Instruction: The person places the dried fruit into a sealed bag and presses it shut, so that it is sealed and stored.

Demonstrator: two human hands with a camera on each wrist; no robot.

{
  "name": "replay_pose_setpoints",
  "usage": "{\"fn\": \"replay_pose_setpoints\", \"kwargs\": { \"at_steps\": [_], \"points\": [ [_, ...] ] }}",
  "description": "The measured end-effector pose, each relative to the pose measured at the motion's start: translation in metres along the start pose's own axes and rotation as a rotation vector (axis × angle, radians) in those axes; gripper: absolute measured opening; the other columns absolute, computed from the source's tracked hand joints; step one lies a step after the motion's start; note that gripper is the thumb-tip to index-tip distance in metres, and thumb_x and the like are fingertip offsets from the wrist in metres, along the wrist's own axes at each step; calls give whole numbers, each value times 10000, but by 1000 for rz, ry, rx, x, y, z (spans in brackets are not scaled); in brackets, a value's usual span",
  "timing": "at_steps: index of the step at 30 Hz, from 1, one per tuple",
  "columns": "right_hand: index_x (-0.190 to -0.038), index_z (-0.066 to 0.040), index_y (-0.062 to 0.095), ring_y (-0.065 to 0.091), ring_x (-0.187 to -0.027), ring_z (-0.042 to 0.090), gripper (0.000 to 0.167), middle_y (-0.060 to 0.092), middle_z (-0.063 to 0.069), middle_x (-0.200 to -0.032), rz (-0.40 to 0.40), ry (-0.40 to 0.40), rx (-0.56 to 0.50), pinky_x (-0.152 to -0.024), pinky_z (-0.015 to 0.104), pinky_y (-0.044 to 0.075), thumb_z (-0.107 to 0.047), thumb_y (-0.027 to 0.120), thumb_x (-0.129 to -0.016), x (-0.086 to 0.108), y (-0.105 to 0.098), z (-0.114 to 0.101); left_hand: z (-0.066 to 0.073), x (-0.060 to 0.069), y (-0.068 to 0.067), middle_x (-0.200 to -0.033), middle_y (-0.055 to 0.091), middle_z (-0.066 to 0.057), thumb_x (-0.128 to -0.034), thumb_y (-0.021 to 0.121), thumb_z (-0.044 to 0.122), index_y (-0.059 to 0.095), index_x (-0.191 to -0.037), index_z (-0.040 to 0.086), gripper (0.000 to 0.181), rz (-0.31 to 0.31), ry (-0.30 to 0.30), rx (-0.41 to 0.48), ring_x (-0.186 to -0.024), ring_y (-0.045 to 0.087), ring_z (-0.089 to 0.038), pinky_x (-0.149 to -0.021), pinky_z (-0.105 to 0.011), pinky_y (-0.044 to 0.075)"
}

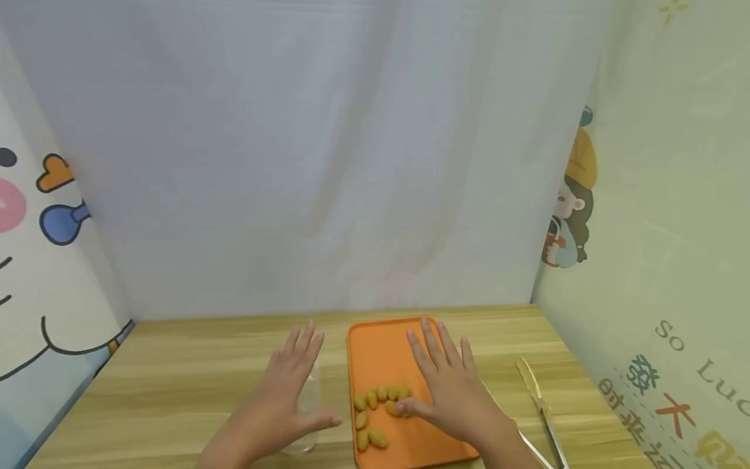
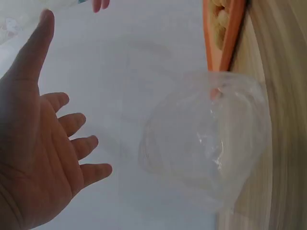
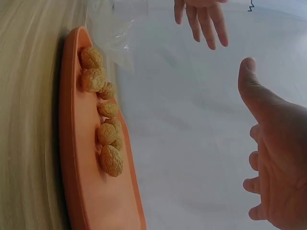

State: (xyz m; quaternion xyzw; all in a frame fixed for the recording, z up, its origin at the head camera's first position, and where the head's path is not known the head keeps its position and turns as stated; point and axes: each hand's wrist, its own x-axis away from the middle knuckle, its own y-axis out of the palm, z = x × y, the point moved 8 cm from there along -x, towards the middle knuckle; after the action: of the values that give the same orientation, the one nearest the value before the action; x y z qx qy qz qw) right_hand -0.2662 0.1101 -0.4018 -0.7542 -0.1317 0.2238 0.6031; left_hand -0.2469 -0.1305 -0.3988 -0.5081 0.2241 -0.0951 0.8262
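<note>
While both hands hover palm-inward over the worktop (image 1: 176,391), their fingers are straight, parted and free of any load. The left hand (image 1: 284,397) has its thumb pointing toward the right hand (image 1: 454,394), whose own thumb points back; the two are well apart.

Nearest to the right fingers are the nuts (image 3: 107,134), wrinkled and tan. From the head, the right thumb's tip overlaps one of them, but the right wrist view shows a gap, so nothing is touched. They lie between the hands, in a loose cluster along the left side of the tray (image 1: 383,355), toward the person, with some pressed against one another. The tray is orange, low-rimmed and long, and the right hand covers part of its right side.

Beside the tray's left edge, partly hidden behind the left hand, stands a clear bag (image 2: 206,139), crumpled and apart from the left fingers.

To the right of the tray lie metal tongs (image 1: 543,410), their arms spread, partly behind the right forearm. Beyond the worktop hangs a pale sheet (image 1: 322,163).
</note>
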Motion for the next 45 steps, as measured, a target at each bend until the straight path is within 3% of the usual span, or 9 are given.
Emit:
{"fn": "replay_pose_setpoints", "kwargs": {
  "at_steps": [5,11,18,24,29,33,38,45],
  "points": [
    [-1561,-274,-90,-171,-1496,290,1034,-194,18,-1626,-11,0,-14,-1129,688,-7,-799,418,-829,-2,-2,-2,-17,15,-9,-1657,46,45,-601,676,829,56,-1582,311,1271,-28,64,-53,-1522,68,-262,-1138,-596,223],
    [-1564,-259,-80,-151,-1502,307,1060,-203,23,-1627,27,17,20,-1132,684,20,-829,391,-805,-2,-14,3,-42,19,-14,-1653,100,4,-536,757,787,124,-1583,294,1320,-99,120,-161,-1500,160,-331,-1119,-595,278],
    [-1569,-247,-54,-107,-1508,327,1071,-163,29,-1639,51,26,-3,-1137,678,16,-767,499,-814,0,-21,6,-54,25,-6,-1637,183,-79,-459,874,632,147,-1587,215,1405,-188,205,-254,-1456,251,-399,-1089,-617,309],
    [-1565,-263,-66,-126,-1509,308,1078,-155,19,-1640,32,50,-10,-1144,664,-6,-820,435,-790,0,-20,11,-57,22,6,-1623,241,-65,-474,896,582,121,-1589,203,1410,-236,249,-258,-1450,283,-377,-1094,-582,327],
    [-1567,-264,-59,-125,-1509,308,1071,-149,20,-1641,27,50,-22,-1145,663,-11,-817,434,-794,0,-21,11,-63,19,15,-1603,297,-45,-497,905,542,125,-1589,227,1378,-226,219,-215,-1425,348,-345,-1080,-538,373],
    [-1570,-259,-44,-111,-1509,314,1059,-133,25,-1643,27,44,-25,-1143,666,-5,-803,445,-804,1,-21,8,-68,20,21,-1562,369,-100,-565,888,512,142,-1587,237,1295,-205,197,-186,-1388,409,-338,-1056,-515,409],
    [-1573,-247,-20,-98,-1508,319,1060,-123,30,-1640,2,44,-37,-1144,667,8,-792,464,-804,4,-16,8,-69,22,23,-1489,469,-103,-636,844,563,233,-1569,172,1182,-159,192,-152,-1328,487,-301,-1036,-487,439],
    [-1574,-254,-14,-54,-1510,342,1063,-95,35,-1645,-20,42,-43,-1144,668,50,-794,472,-798,6,-12,9,-71,23,15,-1415,519,88,-663,747,724,404,-1472,208,1019,-114,-11,34,-1259,533,-161,-970,-442,490]
  ]
}}
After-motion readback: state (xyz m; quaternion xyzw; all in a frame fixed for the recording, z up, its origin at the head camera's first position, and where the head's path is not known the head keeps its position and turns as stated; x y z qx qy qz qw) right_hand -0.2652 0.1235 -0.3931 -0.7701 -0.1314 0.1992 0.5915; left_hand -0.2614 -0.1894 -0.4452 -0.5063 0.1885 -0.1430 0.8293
